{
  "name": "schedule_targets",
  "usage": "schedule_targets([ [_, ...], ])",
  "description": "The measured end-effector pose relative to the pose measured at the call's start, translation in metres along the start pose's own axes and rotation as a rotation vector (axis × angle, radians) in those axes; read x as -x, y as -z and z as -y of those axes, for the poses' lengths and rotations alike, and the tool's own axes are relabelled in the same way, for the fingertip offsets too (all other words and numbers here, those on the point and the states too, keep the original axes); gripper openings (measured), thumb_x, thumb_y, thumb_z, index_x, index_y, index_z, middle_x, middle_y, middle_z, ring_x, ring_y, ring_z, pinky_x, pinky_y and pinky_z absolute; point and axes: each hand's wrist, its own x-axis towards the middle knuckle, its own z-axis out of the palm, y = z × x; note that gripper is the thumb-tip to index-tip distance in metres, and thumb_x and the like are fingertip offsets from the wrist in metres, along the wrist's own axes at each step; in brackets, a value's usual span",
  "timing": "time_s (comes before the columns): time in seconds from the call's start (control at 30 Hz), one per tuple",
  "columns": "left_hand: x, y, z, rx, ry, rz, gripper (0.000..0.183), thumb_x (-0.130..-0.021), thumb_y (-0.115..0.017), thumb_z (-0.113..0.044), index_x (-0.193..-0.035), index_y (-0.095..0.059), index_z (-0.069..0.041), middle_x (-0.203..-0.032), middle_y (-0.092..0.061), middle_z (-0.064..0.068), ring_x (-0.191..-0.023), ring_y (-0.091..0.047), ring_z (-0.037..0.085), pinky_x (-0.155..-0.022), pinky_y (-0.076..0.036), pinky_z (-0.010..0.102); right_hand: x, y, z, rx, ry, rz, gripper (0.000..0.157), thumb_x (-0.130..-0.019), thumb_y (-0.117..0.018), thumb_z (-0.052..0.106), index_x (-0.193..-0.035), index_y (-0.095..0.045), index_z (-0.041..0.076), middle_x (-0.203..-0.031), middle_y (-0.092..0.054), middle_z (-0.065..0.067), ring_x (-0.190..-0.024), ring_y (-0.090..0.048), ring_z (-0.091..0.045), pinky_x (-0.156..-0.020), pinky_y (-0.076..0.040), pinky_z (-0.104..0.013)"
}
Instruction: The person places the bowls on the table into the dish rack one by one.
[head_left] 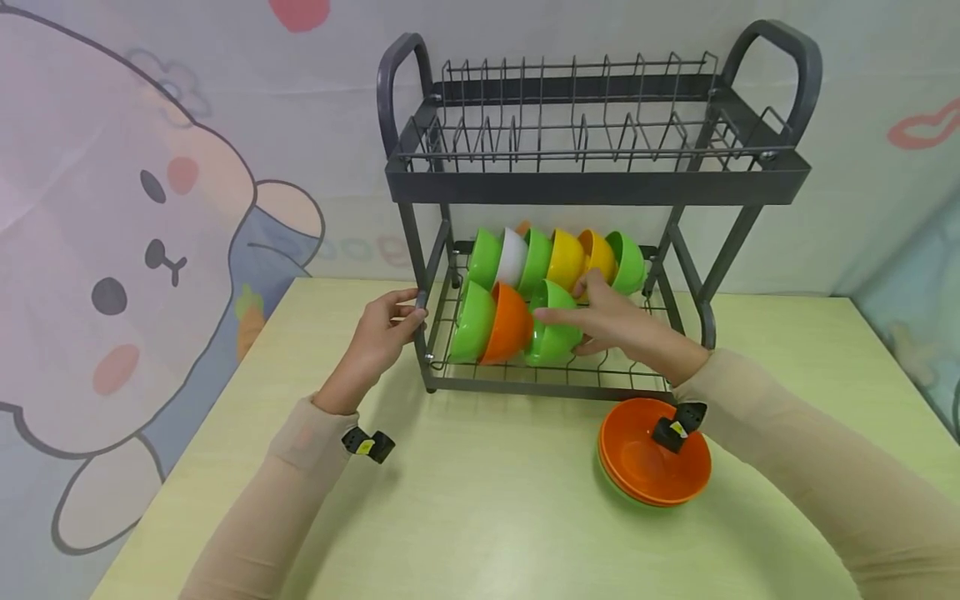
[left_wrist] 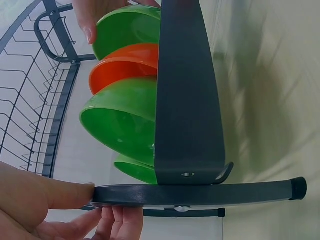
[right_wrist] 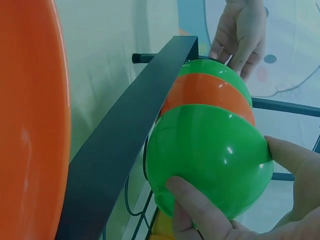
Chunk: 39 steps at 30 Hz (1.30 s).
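Observation:
My right hand (head_left: 618,321) grips a green bowl (head_left: 551,333) by its edges, thumb and fingers spread across its outside. The bowl is tipped on its side in the front row of the lower rack tier. Beside it to the left, an orange bowl (head_left: 510,325) and another green bowl (head_left: 474,325) lean the same way. With my left hand (head_left: 381,337) I pinch the left front post of the dark dish rack (head_left: 600,187); the left wrist view shows thumb and fingers on opposite sides of the post (left_wrist: 200,195).
Behind, a back row holds several green, white and yellow bowls, including a yellow bowl (head_left: 566,258). The rack's upper wire tier (head_left: 577,125) overhangs them. On the table (head_left: 480,500), stacked orange bowls (head_left: 652,450) with green underneath stand below my right forearm.

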Motion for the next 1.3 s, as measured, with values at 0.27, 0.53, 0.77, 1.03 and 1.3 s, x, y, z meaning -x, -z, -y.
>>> schedule_targets([
  [0.27, 0.002, 0.001, 0.000, 0.004, -0.003, -0.005, 0.043, -0.095, -0.050, -0.010, -0.135, -0.040, 0.001, -0.111, -0.053, 0.022, -0.102, -0.057, 0.032, -0.085, -0.051, 0.035, -0.008, -0.010, 0.001, 0.052, 0.008, -0.041, 0.083, -0.073, -0.073, 0.048, -0.123, -0.022, 0.006, -0.118, -0.033, -0.019, -0.098, -0.056, -0.032, -0.070, -0.056, -0.037],
  [0.53, 0.001, 0.000, 0.002, -0.010, -0.026, -0.009, 0.042, -0.095, -0.050, -0.009, -0.135, -0.041, 0.001, -0.110, -0.053, 0.023, -0.100, -0.058, 0.033, -0.084, -0.052, 0.035, -0.009, -0.018, 0.002, 0.059, 0.044, -0.036, 0.081, -0.072, -0.072, 0.051, -0.119, -0.023, 0.007, -0.111, -0.034, -0.016, -0.092, -0.057, -0.030, -0.070, -0.056, -0.038],
  [0.77, 0.001, 0.000, 0.002, -0.012, -0.025, -0.005, 0.042, -0.095, -0.051, -0.010, -0.135, -0.041, 0.000, -0.111, -0.054, 0.022, -0.101, -0.059, 0.033, -0.083, -0.052, 0.035, -0.008, -0.022, 0.003, 0.047, 0.024, -0.009, 0.084, -0.073, -0.071, 0.054, -0.124, -0.021, 0.008, -0.120, -0.033, -0.015, -0.087, -0.063, -0.027, -0.075, -0.055, -0.038],
  [1.03, 0.002, 0.000, 0.001, -0.011, -0.031, -0.006, 0.042, -0.095, -0.050, -0.010, -0.135, -0.041, 0.000, -0.110, -0.053, 0.022, -0.100, -0.058, 0.033, -0.084, -0.052, 0.036, -0.008, -0.022, 0.001, 0.013, 0.023, 0.013, 0.076, -0.078, -0.068, 0.048, -0.119, -0.021, 0.006, -0.113, -0.032, -0.017, -0.089, -0.062, -0.030, -0.075, -0.055, -0.039],
  [1.3, 0.003, 0.001, 0.003, -0.010, -0.029, 0.001, 0.043, -0.095, -0.050, -0.011, -0.136, -0.040, -0.001, -0.111, -0.054, 0.023, -0.100, -0.058, 0.033, -0.084, -0.051, 0.036, -0.008, -0.018, -0.001, 0.008, 0.032, 0.023, 0.075, -0.081, -0.067, 0.045, -0.124, -0.021, 0.003, -0.119, -0.031, -0.018, -0.095, -0.058, -0.033, -0.080, -0.053, -0.041],
])
